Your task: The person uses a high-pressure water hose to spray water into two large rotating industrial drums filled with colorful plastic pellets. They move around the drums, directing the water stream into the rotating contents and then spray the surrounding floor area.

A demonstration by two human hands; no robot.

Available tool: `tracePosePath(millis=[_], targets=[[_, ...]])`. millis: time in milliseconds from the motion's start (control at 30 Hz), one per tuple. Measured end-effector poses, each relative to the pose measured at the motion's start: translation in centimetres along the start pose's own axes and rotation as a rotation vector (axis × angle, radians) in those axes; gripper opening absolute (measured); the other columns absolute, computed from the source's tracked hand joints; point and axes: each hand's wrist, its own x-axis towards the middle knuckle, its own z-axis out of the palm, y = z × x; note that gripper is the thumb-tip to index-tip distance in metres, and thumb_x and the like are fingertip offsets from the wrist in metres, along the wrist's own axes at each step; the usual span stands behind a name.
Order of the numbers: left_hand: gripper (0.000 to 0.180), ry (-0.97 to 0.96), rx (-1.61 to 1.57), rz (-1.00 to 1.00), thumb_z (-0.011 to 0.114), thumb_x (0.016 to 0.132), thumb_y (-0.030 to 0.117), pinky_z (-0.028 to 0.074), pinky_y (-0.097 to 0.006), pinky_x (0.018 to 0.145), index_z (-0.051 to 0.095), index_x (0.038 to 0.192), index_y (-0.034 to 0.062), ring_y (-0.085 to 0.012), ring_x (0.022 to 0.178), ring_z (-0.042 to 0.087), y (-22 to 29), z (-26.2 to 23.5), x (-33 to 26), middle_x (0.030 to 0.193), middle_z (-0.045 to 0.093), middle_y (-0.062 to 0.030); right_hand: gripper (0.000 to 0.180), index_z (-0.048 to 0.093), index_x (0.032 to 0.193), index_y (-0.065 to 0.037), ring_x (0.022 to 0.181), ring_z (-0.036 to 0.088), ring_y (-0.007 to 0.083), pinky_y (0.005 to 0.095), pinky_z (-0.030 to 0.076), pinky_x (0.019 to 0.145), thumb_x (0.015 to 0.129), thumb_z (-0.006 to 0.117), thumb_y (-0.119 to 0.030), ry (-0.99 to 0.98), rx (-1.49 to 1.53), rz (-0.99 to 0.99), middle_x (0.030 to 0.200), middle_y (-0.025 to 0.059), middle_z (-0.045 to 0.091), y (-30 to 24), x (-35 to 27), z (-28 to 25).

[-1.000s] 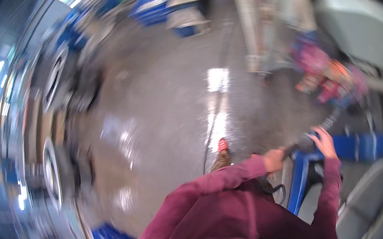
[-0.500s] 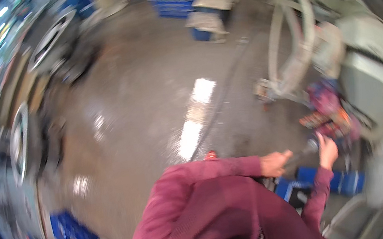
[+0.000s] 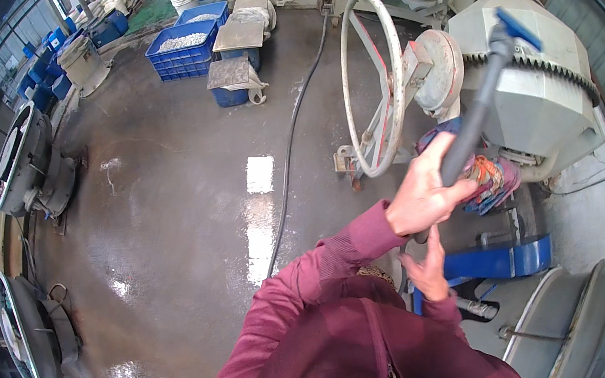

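Note:
My left hand (image 3: 425,192) is closed around the grey handle of a long tool (image 3: 474,124) with a flat blue head (image 3: 518,30). The tool slants upward to the right, its head in front of the pale mixer drum (image 3: 550,34). Lower down, my right hand (image 3: 429,270) is near the handle's lower end, thumb up and fingers apart, partly blurred. It appears to hold nothing. Beyond my left hand, a heap of coloured rags (image 3: 496,182) lies by the machine's base.
A large pale handwheel (image 3: 396,77) stands beside the drum. A blue metal frame (image 3: 533,256) is at my right. A black hose (image 3: 296,113) runs across the wet floor. Blue crates (image 3: 182,61) of white material stand far off; round machines (image 3: 16,162) line the left.
The tool has swung up from low beside me, its head now high at the right. My left hand has risen with it. My right hand has dropped back left, away from the head end.

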Motion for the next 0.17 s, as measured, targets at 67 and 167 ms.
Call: tracePosePath(millis=[67,167], targets=[[0.044,0.043,0.201,0.259,0.064,0.073,0.003,0.037,-0.022,0.044,0.038,0.109,0.0018,-0.0063,0.049,0.043,-0.7,1.3,3.8,0.071,0.048,-0.0013,0.050,0.047,0.114,0.007,0.073,0.060,0.0293,0.0374,0.047,0.063,0.073,0.066,-0.015,0.249,-0.036,-0.047,0.092,0.0187,0.061,4.7,1.1,1.5],[0.054,0.050,0.445,0.213,0.063,0.073,0.016,0.042,-0.034,0.073,0.036,0.116,-0.0006,-0.0279,0.080,0.055,0.8,2.1,8.4,0.091,0.053,-0.0226,0.042,0.052,0.106,0.005,0.070,0.057,0.0238,0.0330,0.045,0.062,0.074,0.067,-0.016,0.278,0.130,0.058,0.086,0.0120,0.061,9.7,5.3,2.3]])
